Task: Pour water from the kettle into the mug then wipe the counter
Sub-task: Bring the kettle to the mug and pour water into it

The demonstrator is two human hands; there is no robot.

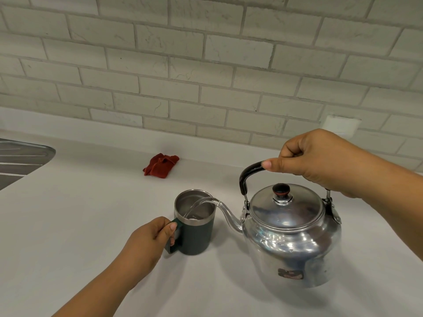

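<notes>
The metal kettle [290, 243], nearest and biggest, hangs tilted over the counter [91, 213] from the right hand [320, 159], whose fingers curl around its black handle [249, 171]; I judge it heavy, stiff and slippery, so that handle is the right hold. The green mug [196, 236] stands on the counter under its spout, probably light, its own handle gripped by the left hand [148, 236]. The soft red cloth [161, 165] lies behind, near the wall.

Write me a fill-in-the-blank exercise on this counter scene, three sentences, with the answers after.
1. The right hand grips the kettle by its black ____.
2. The left hand holds the mug while ____ streams into it from the spout.
3. The cloth lying near the brick wall is ____.
Missing words: handle, water, red.
</notes>
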